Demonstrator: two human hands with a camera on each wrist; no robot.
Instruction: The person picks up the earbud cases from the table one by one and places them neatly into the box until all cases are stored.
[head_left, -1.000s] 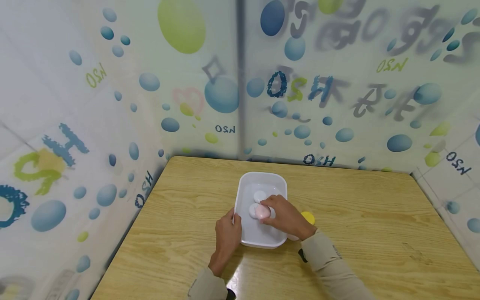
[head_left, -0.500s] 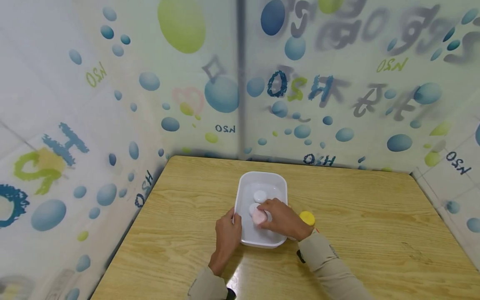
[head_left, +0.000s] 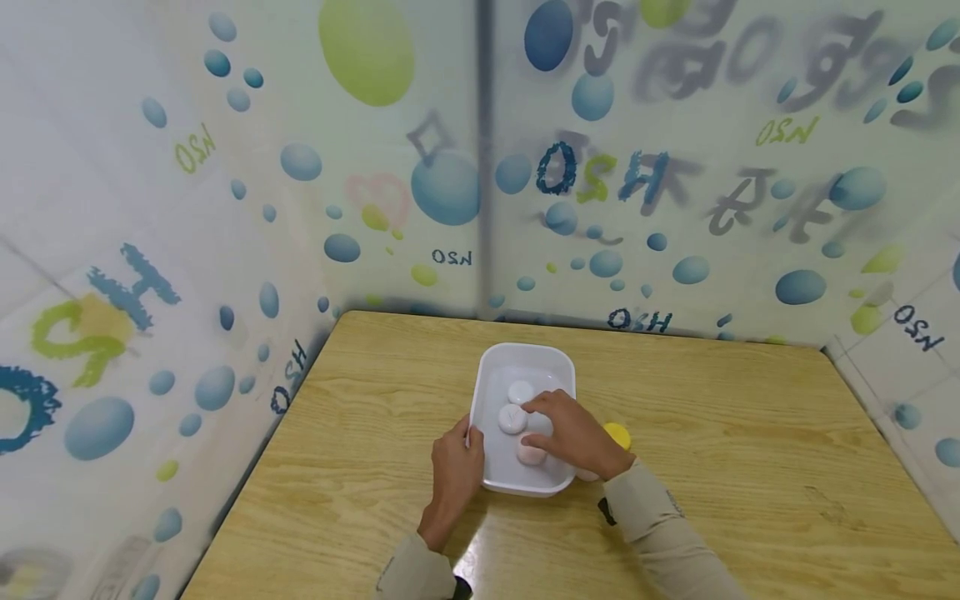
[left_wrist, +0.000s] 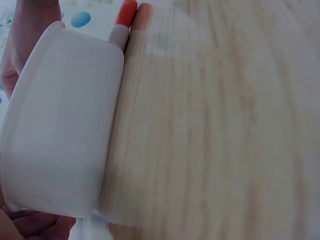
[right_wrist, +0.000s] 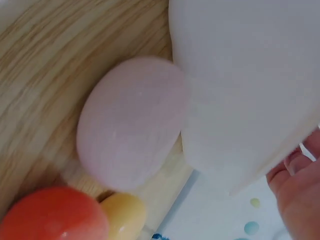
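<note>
While the right hand (head_left: 576, 432) reaches over the side of a white, rounded-rectangular tub (head_left: 525, 361), its thumb and forefinger stand apart, released, with nothing pinched between them. Directly below the thumb tip, and partly covered by it, is a pale pink rounded piece (head_left: 532, 454), inside the tub toward the end nearer the person; whether thumb and piece touch cannot be told. Near the forefinger tip, just beyond the pink piece, is a white round piece (head_left: 513, 419), with a second white round piece (head_left: 521, 392) close behind it toward the far end. The left hand (head_left: 456, 458) grips the tub's left side, thumb at the rim, well apart from the pink piece.

Outside the tub, right-wrist view: a pale pink egg-shaped object (right_wrist: 132, 122) lies on the worktop (head_left: 720, 442) beside the tub's wall, contact not clear. Near it are a glossy orange-red rounded object (right_wrist: 55, 215) and, partly hidden behind that, a yellow rounded object (right_wrist: 126, 215). Yellow also shows just past the right wrist in the head view. Both forearms wear beige sleeves (head_left: 660, 521). Beyond the worktop, pale wall coverings (head_left: 450, 300) carry blue and green ovals and lettering.
</note>
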